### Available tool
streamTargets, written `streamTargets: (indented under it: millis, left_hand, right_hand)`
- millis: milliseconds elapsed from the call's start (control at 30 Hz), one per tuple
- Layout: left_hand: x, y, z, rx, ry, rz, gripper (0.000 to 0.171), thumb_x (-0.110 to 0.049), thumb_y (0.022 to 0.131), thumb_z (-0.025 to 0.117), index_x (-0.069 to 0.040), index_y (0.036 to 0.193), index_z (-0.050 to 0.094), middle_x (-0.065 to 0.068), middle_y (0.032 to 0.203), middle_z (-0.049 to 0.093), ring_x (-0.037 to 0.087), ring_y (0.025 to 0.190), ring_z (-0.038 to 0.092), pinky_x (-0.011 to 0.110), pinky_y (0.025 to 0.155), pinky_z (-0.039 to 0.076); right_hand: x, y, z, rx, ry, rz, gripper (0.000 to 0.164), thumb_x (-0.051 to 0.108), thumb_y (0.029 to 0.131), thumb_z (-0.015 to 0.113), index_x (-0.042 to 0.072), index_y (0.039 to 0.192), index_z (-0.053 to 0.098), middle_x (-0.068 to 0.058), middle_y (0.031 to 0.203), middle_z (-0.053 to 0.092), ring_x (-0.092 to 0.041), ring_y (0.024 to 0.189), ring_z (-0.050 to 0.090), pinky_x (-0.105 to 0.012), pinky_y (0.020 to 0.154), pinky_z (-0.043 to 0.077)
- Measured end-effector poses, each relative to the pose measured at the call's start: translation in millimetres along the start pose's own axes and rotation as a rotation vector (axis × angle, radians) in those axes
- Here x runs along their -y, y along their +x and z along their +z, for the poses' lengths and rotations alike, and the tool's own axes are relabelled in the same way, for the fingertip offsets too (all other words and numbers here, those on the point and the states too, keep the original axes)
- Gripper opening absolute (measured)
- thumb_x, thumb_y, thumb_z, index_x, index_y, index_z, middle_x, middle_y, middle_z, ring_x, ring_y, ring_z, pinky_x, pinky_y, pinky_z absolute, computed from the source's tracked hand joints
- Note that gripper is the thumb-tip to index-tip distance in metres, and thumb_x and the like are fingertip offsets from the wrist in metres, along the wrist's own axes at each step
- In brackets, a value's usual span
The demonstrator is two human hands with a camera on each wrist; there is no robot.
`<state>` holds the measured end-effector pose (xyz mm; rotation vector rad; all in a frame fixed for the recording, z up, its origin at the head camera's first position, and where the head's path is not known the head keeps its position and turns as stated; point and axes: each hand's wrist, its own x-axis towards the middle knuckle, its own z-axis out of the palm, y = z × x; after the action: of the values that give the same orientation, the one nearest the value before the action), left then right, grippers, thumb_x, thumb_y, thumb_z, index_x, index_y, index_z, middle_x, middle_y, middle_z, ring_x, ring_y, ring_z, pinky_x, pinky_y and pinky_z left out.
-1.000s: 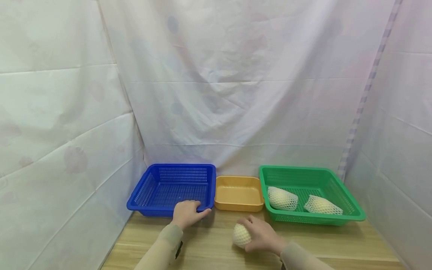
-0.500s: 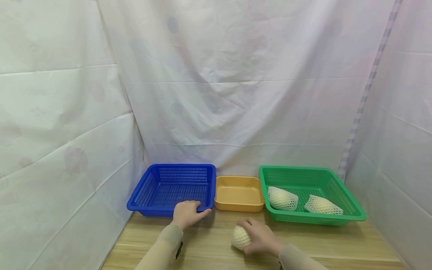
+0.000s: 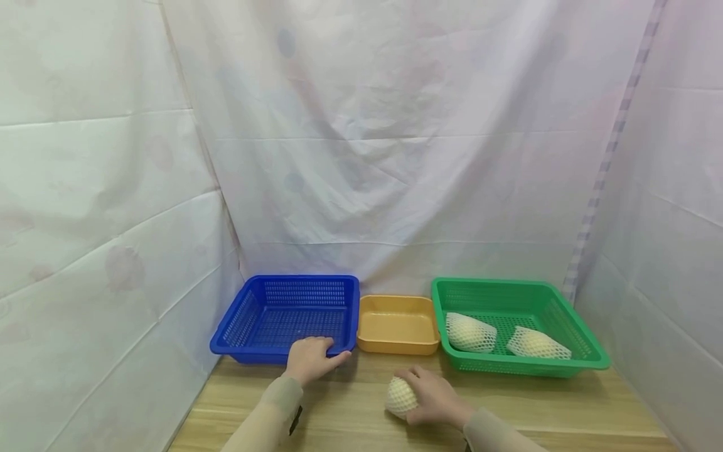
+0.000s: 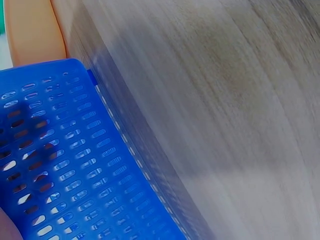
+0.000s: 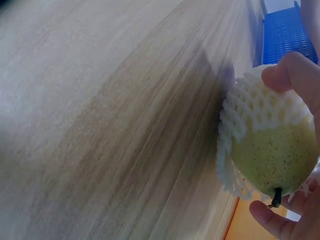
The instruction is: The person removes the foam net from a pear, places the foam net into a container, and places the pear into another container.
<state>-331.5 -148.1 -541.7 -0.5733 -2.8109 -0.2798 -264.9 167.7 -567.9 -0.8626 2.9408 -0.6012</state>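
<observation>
Head: R hand (image 3: 433, 397) has its fingers curled round a netted pear (image 3: 400, 399) in front of the yellow tray (image 3: 398, 346), prob. so it won't roll; can't tell if it's clear of the tabletop (image 3: 347, 417). L hand (image 3: 308, 361) has fingers hooked over the near rim of the blue basket (image 3: 248, 351), prob. steadying it. Green basket (image 3: 514, 365) holds 2 netted fruits (image 3: 470, 335).

L wrist: fingers seem to show thru the slots, i.e. inside the wall; head view hides that.

R wrist: pear's speckled end & dark stem (image 5: 276, 198) poke from the foam net (image 5: 252, 107), unseen from head.
</observation>
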Motion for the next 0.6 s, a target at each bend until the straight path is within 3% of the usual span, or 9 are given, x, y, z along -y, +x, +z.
streamTargets:
  millis: [233, 367, 500, 600]
  left_hand:
    - [2.4, 1.0, -1.3, 0.035, 0.001, -0.007, 0.069, -0.071, 0.084, 0.051, -0.012, 0.11, 0.074, 0.006, 0.101, 0.072, 0.027, 0.087, 0.068, 0.042, 0.063, 0.054]
    - [2.6, 2.8, -3.5, 0.086, -0.012, -0.022, 0.074, -0.074, 0.084, 0.047, -0.011, 0.113, 0.072, 0.008, 0.105, 0.071, 0.029, 0.093, 0.067, 0.048, 0.074, 0.053]
    - [2.0, 5.0, -5.7, 0.132, -0.024, -0.036, 0.077, -0.076, 0.084, 0.045, -0.011, 0.117, 0.071, 0.009, 0.108, 0.07, 0.031, 0.1, 0.065, 0.058, 0.091, 0.045]
    - [0.9, 6.0, -7.3, 0.135, -0.025, -0.028, 0.076, -0.075, 0.084, 0.046, -0.01, 0.117, 0.071, 0.009, 0.11, 0.07, 0.031, 0.103, 0.064, 0.062, 0.094, 0.04]
  right_hand:
    - [1.4, 0.2, -0.2, 0.007, 0.011, 0.015, 0.084, 0.035, 0.062, 0.08, 0.017, 0.139, 0.049, -0.002, 0.121, 0.054, -0.021, 0.101, 0.056, -0.047, 0.078, 0.051]
    - [1.4, -0.2, -0.7, 0.009, 0.021, 0.027, 0.086, 0.035, 0.062, 0.081, 0.017, 0.14, 0.049, -0.003, 0.121, 0.055, -0.022, 0.101, 0.057, -0.048, 0.079, 0.05]
    - [-0.1, -0.8, -0.2, 0.004, 0.028, 0.025, 0.087, 0.036, 0.062, 0.081, 0.017, 0.14, 0.048, -0.003, 0.122, 0.055, -0.022, 0.101, 0.057, -0.049, 0.079, 0.05]
    - [-1.7, -1.3, 0.8, 0.001, 0.03, 0.022, 0.087, 0.036, 0.062, 0.081, 0.017, 0.14, 0.048, -0.003, 0.122, 0.054, -0.022, 0.102, 0.056, -0.049, 0.08, 0.05]
